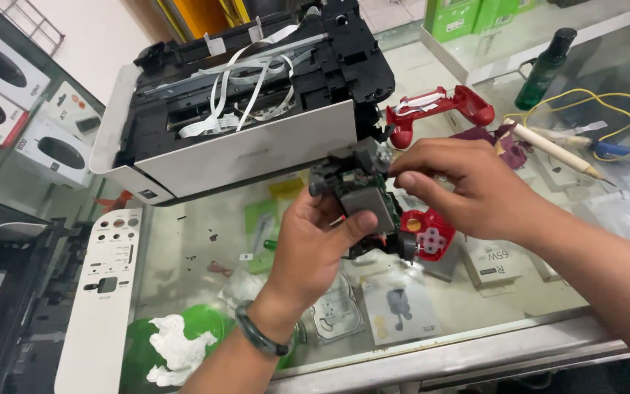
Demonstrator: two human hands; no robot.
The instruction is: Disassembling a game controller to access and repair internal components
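**Two hands, one opened game controller**

Over the glass table (475,343), a person holds a stripped game controller (362,208) in mid-air, its dark circuit board and grey battery pack facing up. The left hand (315,244) is clenched around the controller's lower body, thumb laid across the battery, apparently to steady it so the innards stay in view. The right hand (461,190) comes in from the other side, its grip pinched on the controller's top edge, fingertips (402,175) pressed together as if working a small part there; what they pinch is too small to tell. One red front shell (428,235), with pale button pads, hangs just below the right hand's grip, touching the board.

Below the grip, under the glass, lie several packaged goods. Nearer the wrist than the grip, one green bowl (205,321) holds a crumpled white tissue (173,350), and one white printer control panel (103,292) lies flat beside it.

Beyond the grip sits one opened printer (242,109), cover off, white ribbon cables looping over its black frame. One red rear shell (439,109) lies past the right hand, likely set aside clear of the work. Farther off stand one dark green bottle (546,67), one wooden-handled tool (552,148) and one yellow cable (621,117).
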